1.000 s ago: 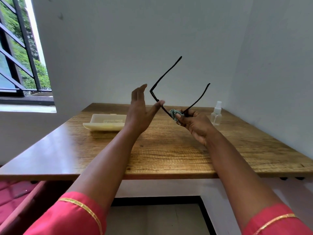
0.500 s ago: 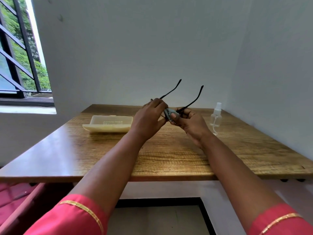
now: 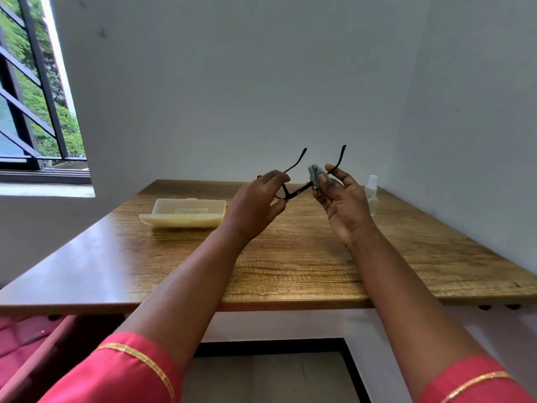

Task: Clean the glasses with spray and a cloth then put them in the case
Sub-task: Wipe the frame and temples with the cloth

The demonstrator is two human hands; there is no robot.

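A: Since our last entry both hands have drawn apart; the glasses (image 3: 299, 191) now span the gap between them, held above the far middle of the table (image 3: 290, 266).

B: Noted. We record a thin black frame, both temples unfolded and angled up toward the wall. The lenses are hard to make out.

A: Left hand (image 3: 255, 205) curls its fingers round the left end of the frame. Right hand (image 3: 343, 199) pinches a small grey cloth (image 3: 315, 173) against the right end, thumb on top.

B: Case (image 3: 186, 213), pale yellow, lies on the table left of the hands, well apart from them. Spray bottle (image 3: 372, 193), clear with a white cap, stands upright just right of the right hand, near the corner of the walls.

A: We log bare wood between the hands and the near table edge.
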